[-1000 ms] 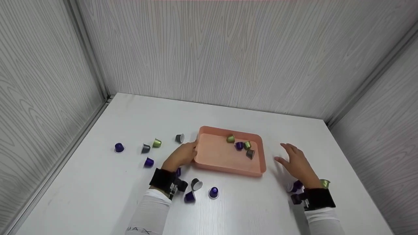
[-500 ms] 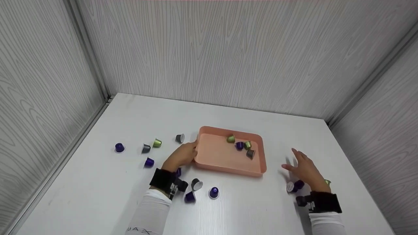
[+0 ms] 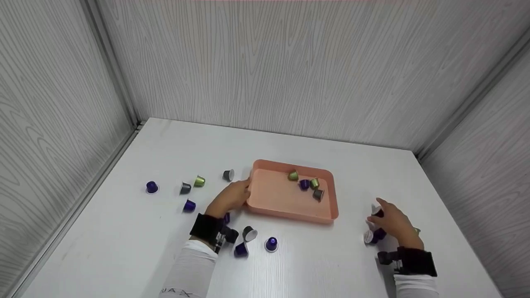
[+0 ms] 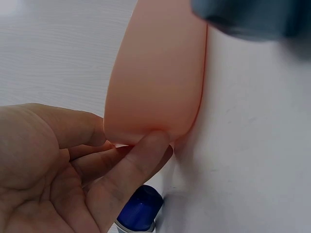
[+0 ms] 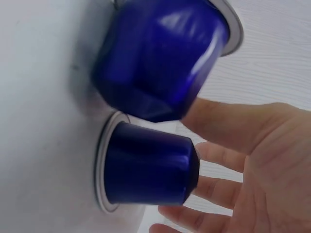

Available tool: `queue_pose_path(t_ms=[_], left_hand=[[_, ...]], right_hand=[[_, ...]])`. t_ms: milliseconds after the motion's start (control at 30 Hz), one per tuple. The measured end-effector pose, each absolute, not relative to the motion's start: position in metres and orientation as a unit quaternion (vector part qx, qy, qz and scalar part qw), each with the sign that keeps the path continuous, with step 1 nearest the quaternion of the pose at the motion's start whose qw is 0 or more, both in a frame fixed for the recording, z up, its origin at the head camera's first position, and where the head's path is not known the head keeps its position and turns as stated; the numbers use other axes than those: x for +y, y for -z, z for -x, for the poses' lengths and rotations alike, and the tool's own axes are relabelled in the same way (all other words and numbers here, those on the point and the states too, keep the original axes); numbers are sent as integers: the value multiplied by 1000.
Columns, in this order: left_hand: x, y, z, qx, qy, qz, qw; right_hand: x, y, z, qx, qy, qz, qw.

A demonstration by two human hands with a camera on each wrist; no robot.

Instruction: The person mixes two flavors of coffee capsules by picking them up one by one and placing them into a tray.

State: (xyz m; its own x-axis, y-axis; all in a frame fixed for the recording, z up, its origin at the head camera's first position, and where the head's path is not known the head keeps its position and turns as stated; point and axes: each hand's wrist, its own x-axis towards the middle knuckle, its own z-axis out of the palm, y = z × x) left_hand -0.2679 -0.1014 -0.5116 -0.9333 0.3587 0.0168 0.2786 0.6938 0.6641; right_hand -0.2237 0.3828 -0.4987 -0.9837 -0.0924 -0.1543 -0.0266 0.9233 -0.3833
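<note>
My left hand (image 3: pixel 231 196) holds the left end of a shallow salmon-pink tray (image 3: pixel 285 214). In the left wrist view its thumb presses the outside wall and other fingers lie at the rim. Inside the tray are two green coffee capsules, a purple capsule (image 3: pixel 304 184) and a grey one (image 3: pixel 318 194). Right of the tray, my right hand (image 3: pixel 393 221) reaches down with thumb and forefinger apart on either side of a dark capsule (image 3: pixel 378 212). Two purple capsules stand close in the right wrist view, an upright one (image 5: pixel 148 165) and a tilted one (image 5: pixel 160 58), partly hiding the fingers.
Several loose capsules lie left of the tray, among them a green one (image 3: pixel 199 181) and a purple one (image 3: pixel 152 187). In front are a grey capsule (image 3: pixel 249 234) and an upright purple one (image 3: pixel 271 244). A green capsule (image 3: pixel 417 230) shows behind the right wrist. Panels wall the table.
My right hand has moved right and toward the near edge, its fingers coming around the dark capsule. My left hand and the tray stay in place.
</note>
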Motion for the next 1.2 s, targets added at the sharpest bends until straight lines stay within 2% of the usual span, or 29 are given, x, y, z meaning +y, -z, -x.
queue_pose_path(t_ms=[267,1200], left_hand=[[-102,510,266,917,-352,-177,54],[-100,511,267,916,-355,-182,48]], right_hand=[[379,495,221,981,177,-8,85],[380,498,221,986,161,-22,48]])
